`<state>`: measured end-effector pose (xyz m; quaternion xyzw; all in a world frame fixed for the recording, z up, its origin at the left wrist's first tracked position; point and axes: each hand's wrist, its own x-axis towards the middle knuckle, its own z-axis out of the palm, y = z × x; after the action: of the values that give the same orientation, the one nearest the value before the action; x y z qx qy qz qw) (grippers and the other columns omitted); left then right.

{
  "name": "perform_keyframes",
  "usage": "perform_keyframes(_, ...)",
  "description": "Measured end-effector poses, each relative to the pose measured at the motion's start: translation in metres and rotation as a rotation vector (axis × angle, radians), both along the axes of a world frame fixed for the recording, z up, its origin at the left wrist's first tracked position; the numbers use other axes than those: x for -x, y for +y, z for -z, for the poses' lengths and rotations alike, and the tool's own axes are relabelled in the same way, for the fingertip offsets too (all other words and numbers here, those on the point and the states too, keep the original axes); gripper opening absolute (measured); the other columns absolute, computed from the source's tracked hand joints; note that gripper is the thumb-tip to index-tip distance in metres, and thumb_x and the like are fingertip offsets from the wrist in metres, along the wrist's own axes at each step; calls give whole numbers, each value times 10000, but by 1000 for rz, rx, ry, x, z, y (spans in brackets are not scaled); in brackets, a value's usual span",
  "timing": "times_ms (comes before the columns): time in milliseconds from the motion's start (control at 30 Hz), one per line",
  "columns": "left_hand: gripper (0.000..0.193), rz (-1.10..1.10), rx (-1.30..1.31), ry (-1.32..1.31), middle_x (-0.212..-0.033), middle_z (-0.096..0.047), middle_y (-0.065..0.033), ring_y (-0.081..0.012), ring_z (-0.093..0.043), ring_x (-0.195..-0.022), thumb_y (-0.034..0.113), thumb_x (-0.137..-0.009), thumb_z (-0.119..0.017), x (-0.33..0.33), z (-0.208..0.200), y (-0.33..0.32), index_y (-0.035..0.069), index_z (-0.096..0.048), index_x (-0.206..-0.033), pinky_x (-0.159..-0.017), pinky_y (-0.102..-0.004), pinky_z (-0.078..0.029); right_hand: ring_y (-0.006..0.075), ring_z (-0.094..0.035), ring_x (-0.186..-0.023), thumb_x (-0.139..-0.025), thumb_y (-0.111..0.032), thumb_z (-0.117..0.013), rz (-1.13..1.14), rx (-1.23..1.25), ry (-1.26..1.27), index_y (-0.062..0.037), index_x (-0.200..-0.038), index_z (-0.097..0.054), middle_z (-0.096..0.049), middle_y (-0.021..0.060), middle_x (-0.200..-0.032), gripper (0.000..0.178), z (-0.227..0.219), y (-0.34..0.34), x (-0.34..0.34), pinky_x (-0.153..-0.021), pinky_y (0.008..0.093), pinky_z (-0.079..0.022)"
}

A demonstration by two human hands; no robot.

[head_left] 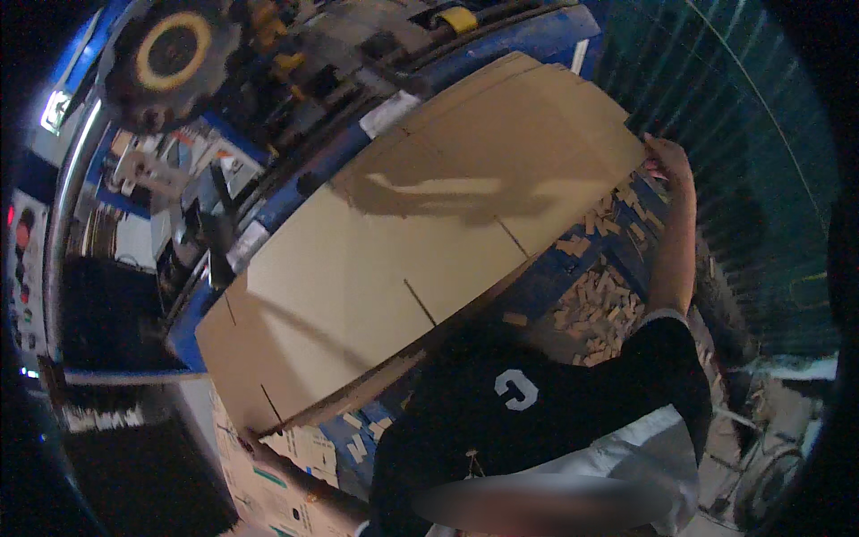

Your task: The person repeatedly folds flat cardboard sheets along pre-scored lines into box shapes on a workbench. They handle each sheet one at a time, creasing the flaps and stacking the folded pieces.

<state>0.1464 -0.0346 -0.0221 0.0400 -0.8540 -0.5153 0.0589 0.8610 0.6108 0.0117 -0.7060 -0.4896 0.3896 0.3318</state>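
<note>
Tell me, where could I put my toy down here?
The big cardboard sheet is bare on top, from the slit edge nearest you to the blue machine. The right hand grips its far corner. Beside that arm it is crowded: cardboard scraps litter the ground. The left hand is hidden.

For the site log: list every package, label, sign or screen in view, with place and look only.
Cardboard sheet: large flat tan blank with slots, lying across the blue machine, right hand at its far corner.
Printed cartons: lower left, pale boxes with teal marks.
Control panel: far left, pale, red lights.
</note>
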Motion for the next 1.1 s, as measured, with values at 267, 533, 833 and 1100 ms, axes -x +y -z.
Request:
perform_keyframes(267, 558, 127, -29, 169, -1173, -607, -169, -224, -568, -1041, 318, -883, -612, -18, -14, 7, -62, -493, -1275, -898, -336, -427, 274, -587, -1013, -867, -105, -607, -63, -605, 958, -2, -1211, -492, -603, 115, -1126, 377, -57, -4, 122, -920, 404, -449)
perform_keyframes(533, 624, -23, -428, 151, -1403, -366, -245, -297, -362, -1315, 313, -942, -495, -80, -11, 41, -90, -305, -1380, -1085, -388, -285, 189, -594, -951, -846, -131, -654, 63, -952, 281, 37, -1161, -580, -614, 131, -1137, 365, -243, -155, 216, -848, 318, -463)
perform_keyframes(833, 355, 66, -1228, -116, -1232, -534, -177, -272, -524, -1127, 125, -922, -520, -114, -41, 62, -33, -498, -1239, -972, -380, -423, 232, -579, -1054, -835, -221, -630, -1447, -1466, -465, -84, -1089, -631, -618, 55, -1173, 289, -100, -282, 332, -846, 328, -463)
perform_keyframes(1100, 518, 860, 73, 602, -1388, -442, -182, -298, -426, -1294, -17, -809, -534, -151, -59, 140, 19, -471, -1321, -1042, -398, -363, 250, -547, -1143, -816, -200, -587, -1511, -1366, -450, -110, -1058, -627, -601, 49, -1208, 261, -17, -274, 342, -892, 378, -443)
